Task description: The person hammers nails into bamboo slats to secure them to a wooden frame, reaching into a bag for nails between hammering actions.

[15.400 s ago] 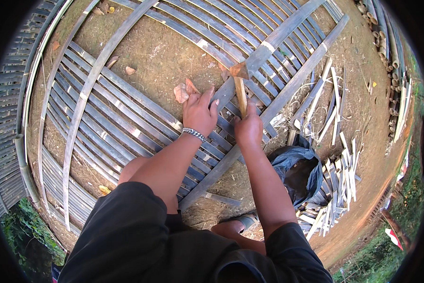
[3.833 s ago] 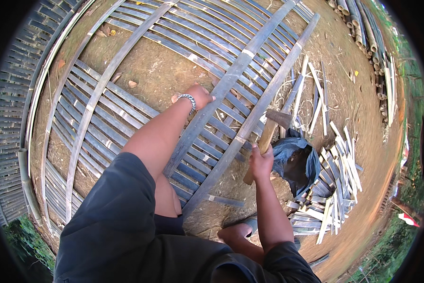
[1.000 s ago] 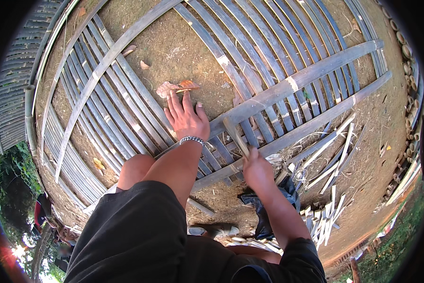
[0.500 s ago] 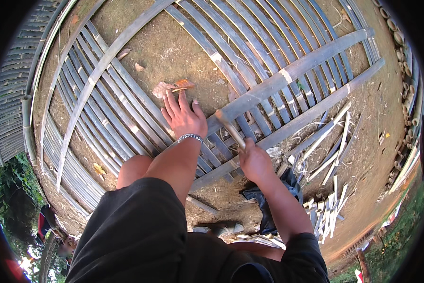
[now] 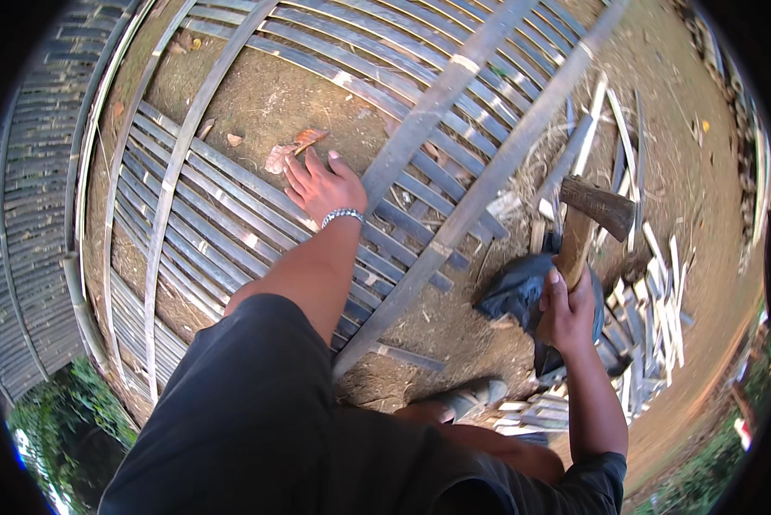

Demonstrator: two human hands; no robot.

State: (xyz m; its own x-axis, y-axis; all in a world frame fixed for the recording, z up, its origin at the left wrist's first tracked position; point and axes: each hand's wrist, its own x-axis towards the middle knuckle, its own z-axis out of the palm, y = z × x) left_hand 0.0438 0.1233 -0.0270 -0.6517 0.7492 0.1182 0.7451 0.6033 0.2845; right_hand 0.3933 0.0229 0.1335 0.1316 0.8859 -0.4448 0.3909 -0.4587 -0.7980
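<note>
My right hand is wrapped round the wooden handle of a hatchet, raised upright on the right. Its dark, worn head flares toward the right end. My left hand, with a chain bracelet at the wrist, has its fingers stretched out. It rests at the lower end of a wide bamboo strip, which crosses many thin slats of a bamboo lattice panel. Whether its palm presses on the strip or slats is hidden. A curled dry leaf lies by its fingertips.
A black plastic bag lies below the hatchet. Split bamboo pieces are heaped to its right and near my sandalled foot. A second slatted panel stands at the far left. Bamboo poles line the far right.
My right hand has swung the hatchet back, away from the wide strip toward the right. The view has turned. My left hand stays by the strip and leaf.
</note>
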